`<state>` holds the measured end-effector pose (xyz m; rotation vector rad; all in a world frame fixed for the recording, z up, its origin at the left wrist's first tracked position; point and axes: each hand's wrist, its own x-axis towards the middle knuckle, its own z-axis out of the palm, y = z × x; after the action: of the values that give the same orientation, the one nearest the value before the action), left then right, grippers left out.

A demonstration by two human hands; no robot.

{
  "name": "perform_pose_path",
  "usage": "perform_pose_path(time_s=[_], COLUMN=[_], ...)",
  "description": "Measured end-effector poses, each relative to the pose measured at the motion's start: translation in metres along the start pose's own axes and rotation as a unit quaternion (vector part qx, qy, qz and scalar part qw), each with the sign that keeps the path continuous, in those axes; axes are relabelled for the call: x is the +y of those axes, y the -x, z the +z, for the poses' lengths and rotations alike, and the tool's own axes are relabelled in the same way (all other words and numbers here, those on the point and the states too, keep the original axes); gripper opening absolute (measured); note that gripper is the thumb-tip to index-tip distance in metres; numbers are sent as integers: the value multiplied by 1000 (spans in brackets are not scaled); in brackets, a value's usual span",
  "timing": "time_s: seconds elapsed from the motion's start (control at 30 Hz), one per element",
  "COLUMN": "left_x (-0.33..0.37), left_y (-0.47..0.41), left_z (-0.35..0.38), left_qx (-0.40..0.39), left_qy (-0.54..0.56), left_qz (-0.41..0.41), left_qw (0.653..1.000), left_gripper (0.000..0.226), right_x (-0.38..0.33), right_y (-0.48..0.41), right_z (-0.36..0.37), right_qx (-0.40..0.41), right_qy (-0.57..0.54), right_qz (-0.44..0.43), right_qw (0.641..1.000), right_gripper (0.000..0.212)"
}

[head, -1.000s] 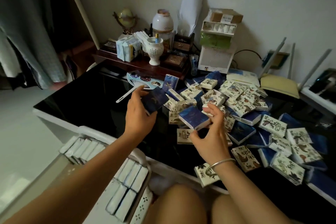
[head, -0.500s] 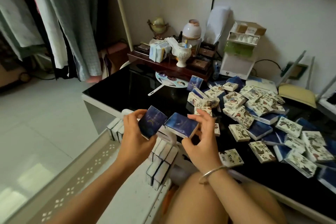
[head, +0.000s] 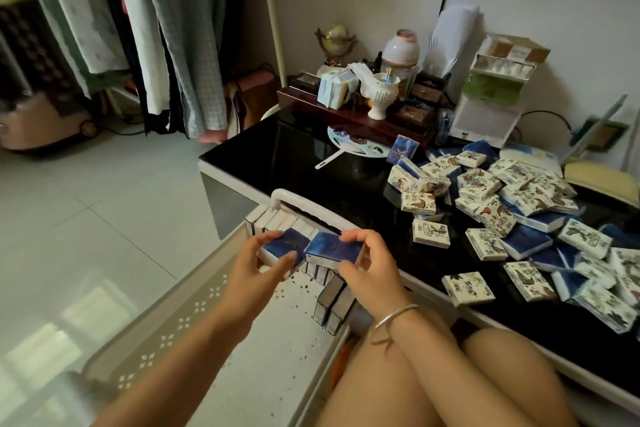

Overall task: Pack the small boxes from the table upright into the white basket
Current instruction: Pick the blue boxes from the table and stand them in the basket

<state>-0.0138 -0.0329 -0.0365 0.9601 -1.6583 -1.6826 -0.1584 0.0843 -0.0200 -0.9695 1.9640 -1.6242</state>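
Observation:
The white basket point(head: 194, 302) stands on the floor against the black table's point(head: 298, 156) near edge. Rows of small boxes point(head: 277, 218) stand upright along its far wall and right side. My left hand point(head: 256, 267) grips a blue box point(head: 282, 243) above the basket's far end. Right beside it, my right hand point(head: 367, 270) holds a second blue box point(head: 332, 250) between fingers and thumb. Both boxes hover just over the packed rows. Several more small boxes point(head: 519, 211), white-patterned and blue, lie piled on the table to the right.
At the table's far side are a wooden tray of ornaments point(head: 363, 114), a round fan point(head: 353, 146) and a white stand point(head: 491, 100). Clothes point(head: 156, 28) hang at the left over the tiled floor. My knees point(head: 485, 374) are at the bottom right.
Both hands have carried their blue boxes from over the table leftward and down to the basket. The view swung left, so the basket and floor fill more of the frame.

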Motion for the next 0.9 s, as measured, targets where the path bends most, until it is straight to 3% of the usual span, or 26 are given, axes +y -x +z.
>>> perform_pose_path(time_s=[0.1,0.23,0.37,0.43,0.57,0.7,0.83,0.9], left_x=[-3,-4,-4,-3,-2,9,23,26], left_y=[-1,-2,-1,-1,-6,-7,-14,-18], left_z=[-2,-6,-4,-6,-18,-13,-2,-1], left_qx=[8,-10,-14,-2,78,22,12,-8], left_qy=[-7,15,26,4,-118,-127,-38,-59], left_qz=[-28,-50,-76,-71,-50,-80,-116,-113], left_qw=[1000,999,997,997,989,988,992,992], left_gripper=[33,41,43,34,27,23,23,30], right_x=[2,8,17,17,7,2,2,1], right_y=[0,-2,-6,-9,-19,-22,-17,-18], right_z=[5,6,7,7,7,14,25,26], right_qx=[-1,-29,-112,-125,-69,-70,-150,-156], right_qy=[33,83,61,65,61,44,84,119], right_qz=[35,92,155,164,171,163,121,111], right_qw=[999,992,980,976,981,983,978,974], right_gripper=[26,44,62,50,29,33,56,78])
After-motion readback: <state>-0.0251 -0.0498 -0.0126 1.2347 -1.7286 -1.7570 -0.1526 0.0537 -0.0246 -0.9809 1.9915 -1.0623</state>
